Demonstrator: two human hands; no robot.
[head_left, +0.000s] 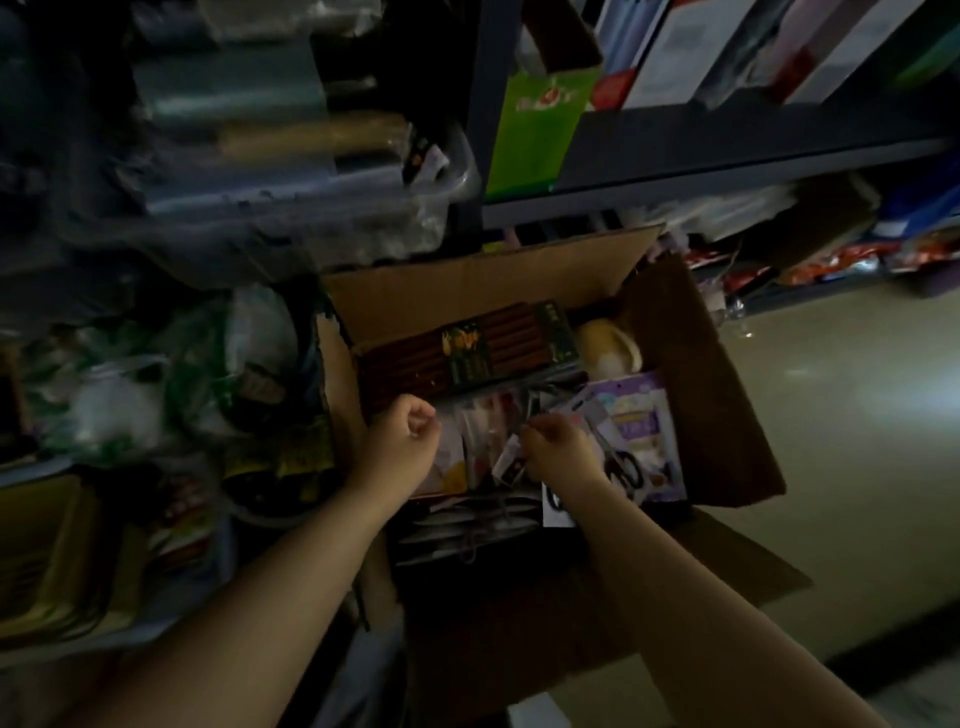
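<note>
A clear packet (483, 423) was pinched at either edge by the left hand (410, 441) and the right hand (558, 449), fingers curled, over the middle of the open cardboard box (701, 374).

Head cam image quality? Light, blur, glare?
Head view: underexposed; left hand and right hand over the open brown cardboard box read best, grip unclear; stacked clear plastic bins smeared by blur; soft glare on the pale floor; dark metal shelf rail slanted by wide-angle distortion.
</note>
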